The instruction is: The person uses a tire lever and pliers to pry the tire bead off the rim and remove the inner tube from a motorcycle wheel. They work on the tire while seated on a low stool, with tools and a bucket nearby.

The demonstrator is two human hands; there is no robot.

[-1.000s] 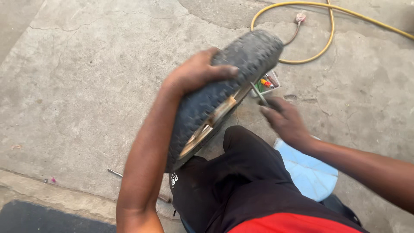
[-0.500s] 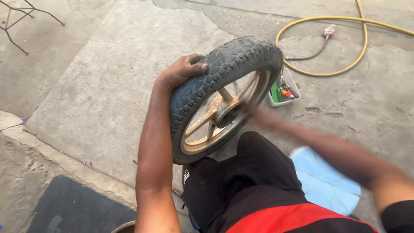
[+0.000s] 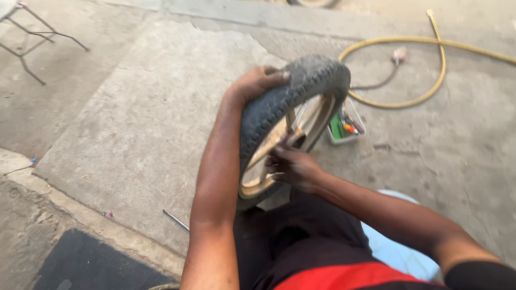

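Left hand (image 3: pixel 258 83) grips the top of the tyre (image 3: pixel 285 107), wheel upright against the knees on the concrete floor (image 3: pixel 150 123). Right hand (image 3: pixel 293 166) rests on the spokes (image 3: pixel 269 147), fingers loosely spread. Looks like steadying and inspecting; next calls for a firm hold.

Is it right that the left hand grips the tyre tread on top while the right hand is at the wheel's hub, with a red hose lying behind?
Not quite: the head view shows the hose is yellow. The left hand grips the tyre on top, and the right hand is at the hub.
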